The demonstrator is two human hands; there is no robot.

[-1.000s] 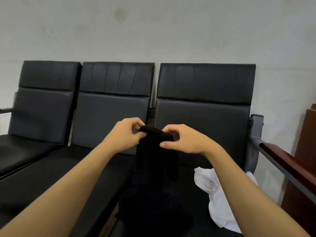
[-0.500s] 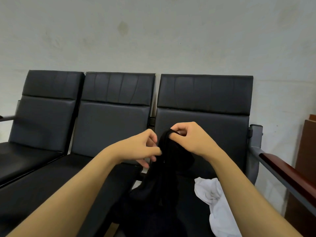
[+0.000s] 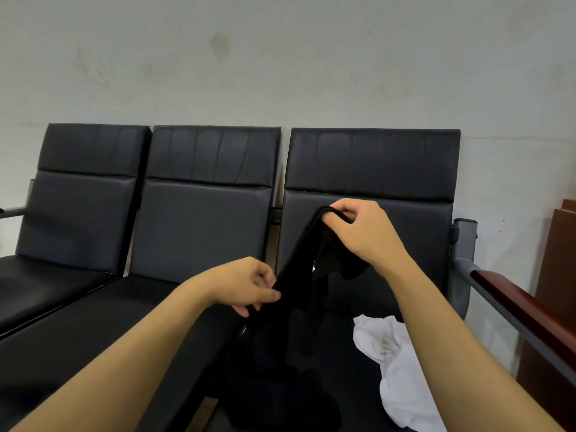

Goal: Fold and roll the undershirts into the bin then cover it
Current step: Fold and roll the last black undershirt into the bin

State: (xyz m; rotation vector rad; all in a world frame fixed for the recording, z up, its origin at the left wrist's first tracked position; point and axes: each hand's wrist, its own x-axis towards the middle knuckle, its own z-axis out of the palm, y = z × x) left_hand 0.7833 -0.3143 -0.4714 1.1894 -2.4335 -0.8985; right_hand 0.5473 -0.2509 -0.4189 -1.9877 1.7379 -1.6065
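- Hands have split since a moment ago: right hand (image 3: 363, 232) went up, left hand (image 3: 246, 285) dropped, stretching the black fabric undershirt (image 3: 299, 275) out. Looks like finding edges before folding.
- Both hands pinch it: right at the top strap, left on the lower edge.
- Rest hangs onto the black padded seat (image 3: 358, 294), beside the crumpled white undershirt (image 3: 396, 366).
- No bin visible.
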